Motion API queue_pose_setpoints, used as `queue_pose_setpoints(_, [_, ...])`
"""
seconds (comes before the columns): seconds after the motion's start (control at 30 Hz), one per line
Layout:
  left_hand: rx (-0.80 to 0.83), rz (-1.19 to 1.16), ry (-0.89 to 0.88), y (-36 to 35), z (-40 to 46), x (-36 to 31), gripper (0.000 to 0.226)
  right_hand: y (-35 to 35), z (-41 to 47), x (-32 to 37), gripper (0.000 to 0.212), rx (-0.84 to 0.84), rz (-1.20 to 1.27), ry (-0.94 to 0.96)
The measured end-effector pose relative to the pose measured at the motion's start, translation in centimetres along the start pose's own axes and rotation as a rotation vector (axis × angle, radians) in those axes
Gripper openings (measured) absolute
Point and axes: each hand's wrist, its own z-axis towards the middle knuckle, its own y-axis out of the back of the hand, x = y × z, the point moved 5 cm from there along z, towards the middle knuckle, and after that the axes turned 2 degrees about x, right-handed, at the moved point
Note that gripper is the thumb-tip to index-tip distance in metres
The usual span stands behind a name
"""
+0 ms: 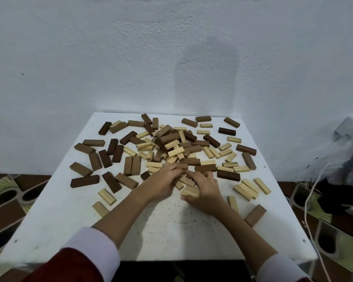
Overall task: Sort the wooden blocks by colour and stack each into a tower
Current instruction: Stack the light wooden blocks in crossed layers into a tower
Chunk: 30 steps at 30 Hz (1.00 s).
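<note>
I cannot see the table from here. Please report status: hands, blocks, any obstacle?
Left hand open over light blocks. Right hand grips those blocks. No tower yet; mixed pile on the table. No obstacle.

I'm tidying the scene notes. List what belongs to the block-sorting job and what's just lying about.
Job:
- pale blocks
- dark brown blocks
- mid-brown blocks
- mixed heap
- left hand and right hand, both on pale blocks
- white table

Lying about:
- white cord
- grey bundle on the floor, right
</note>
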Motion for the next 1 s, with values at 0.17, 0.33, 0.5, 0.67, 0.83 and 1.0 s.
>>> queue_pose_setpoints(0.17, [0.069,0.016,0.029,-0.1,-0.4,-0.2,0.047,0.3,-0.3,0.3,0.067,0.000,0.083,-0.035])
queue_pose_setpoints(0.33, [0.063,0.066,0.041,-0.4,-0.3,-0.2,0.038,0.3,-0.2,0.6,0.063,-0.009,0.130,-0.045])
queue_pose_setpoints(0.5, [0.083,0.051,0.073,0.0,-0.2,0.1,0.045,0.6,0.0,0.9,0.065,0.002,0.164,-0.041])
queue_pose_setpoints(0.67, [0.082,-0.059,0.099,0.8,-0.1,0.5,0.045,1.0,0.7,1.3,0.072,-0.025,0.174,0.038])
queue_pose_setpoints(0.83, [-0.012,-0.039,0.051,4.0,1.8,1.4,0.043,3.0,4.0,2.4,0.068,-0.113,0.139,0.130])
queue_pose_setpoints(1.0, [-0.165,-0.011,0.073,7.8,4.5,3.6,0.051,4.6,9.5,3.4,0.069,-0.217,0.141,0.171])
